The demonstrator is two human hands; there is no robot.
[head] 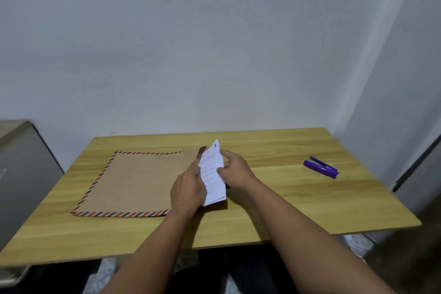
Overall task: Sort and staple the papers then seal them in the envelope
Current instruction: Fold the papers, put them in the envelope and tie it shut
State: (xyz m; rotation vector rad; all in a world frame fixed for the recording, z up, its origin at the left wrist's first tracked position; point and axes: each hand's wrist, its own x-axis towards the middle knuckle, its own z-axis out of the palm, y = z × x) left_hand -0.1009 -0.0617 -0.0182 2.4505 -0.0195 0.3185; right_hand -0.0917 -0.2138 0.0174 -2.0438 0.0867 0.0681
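Hands (188, 188) gripping papers (213, 174) at envelope (138, 181) mouth, purple stapler (321, 166) well right

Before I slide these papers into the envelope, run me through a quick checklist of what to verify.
1. Papers gripped by both the left hand and right hand: ok.
2. Envelope flat on the table: ok.
3. Envelope mouth held open at the papers' side: ok.
4. Papers stapled: cannot tell.
5. Stapler clear of the work, off to the right: ok.
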